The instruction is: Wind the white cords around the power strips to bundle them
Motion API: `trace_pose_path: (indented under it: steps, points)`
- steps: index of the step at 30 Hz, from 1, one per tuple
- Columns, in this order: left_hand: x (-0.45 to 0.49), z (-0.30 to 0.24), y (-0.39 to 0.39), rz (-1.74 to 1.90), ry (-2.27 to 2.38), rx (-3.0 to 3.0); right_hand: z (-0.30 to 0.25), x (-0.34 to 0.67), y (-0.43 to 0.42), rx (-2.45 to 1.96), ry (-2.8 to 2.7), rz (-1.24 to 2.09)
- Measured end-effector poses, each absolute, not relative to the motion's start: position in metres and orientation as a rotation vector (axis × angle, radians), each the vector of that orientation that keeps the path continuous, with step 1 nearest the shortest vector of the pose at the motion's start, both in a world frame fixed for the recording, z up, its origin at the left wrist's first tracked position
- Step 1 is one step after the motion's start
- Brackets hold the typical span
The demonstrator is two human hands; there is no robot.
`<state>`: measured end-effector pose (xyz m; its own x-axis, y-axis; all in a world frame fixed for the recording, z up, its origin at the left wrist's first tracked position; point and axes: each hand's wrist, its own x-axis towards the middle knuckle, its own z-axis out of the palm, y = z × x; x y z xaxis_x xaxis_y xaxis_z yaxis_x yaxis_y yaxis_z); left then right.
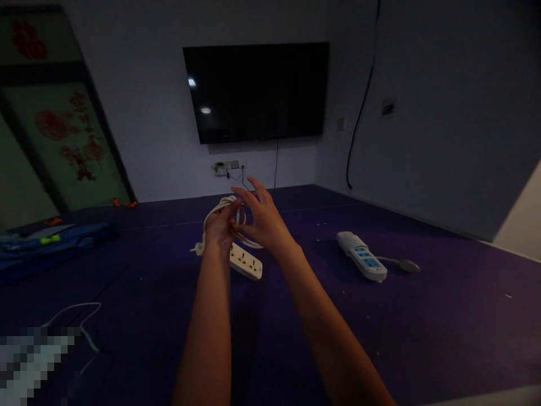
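A white power strip (247, 264) hangs tilted under my left hand, its sockets facing up. Its pale cord (210, 216) is gathered in loops, and my left hand (220, 228) is closed around them. The cord's plug (198, 248) sticks out to the left of my left wrist. Close on the right, my right hand (264, 220) has its fingers spread, with the thumb beside the loops; whether the thumb touches the cord I cannot tell. To the right, a second power strip (367, 261) with blue sockets lies on the purple surface, its cord wrapped about one end.
The purple surface (296, 338) reaches back to the wall. Blue cloth (63, 242) lies at the left, and a thin white cable (82, 324) at the lower left. A television (257, 93) hangs above wall sockets (230, 167). A dark cable (366, 96) dangles near the corner.
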<state>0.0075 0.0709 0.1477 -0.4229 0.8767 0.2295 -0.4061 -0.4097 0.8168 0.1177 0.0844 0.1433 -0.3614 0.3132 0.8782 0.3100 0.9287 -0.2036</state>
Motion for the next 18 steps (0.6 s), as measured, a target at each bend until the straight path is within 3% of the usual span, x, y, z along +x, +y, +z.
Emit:
trace_pose_path:
  steps: [4, 12, 18]
  points:
    - [0.009, 0.150, 0.070, 1.922, 0.848, 0.817, 0.150, 0.126, 0.080, -0.379, -1.936, 0.139]
    - [0.003, 0.153, 0.068, 1.865, 0.738, 0.701, 0.139, 0.156, 0.130, -0.472, -1.409, 0.724]
    - [0.001, 0.151, 0.071, 1.844, 0.750, 0.714, 0.128, 0.149, 0.128, -0.503, -1.668, 1.145]
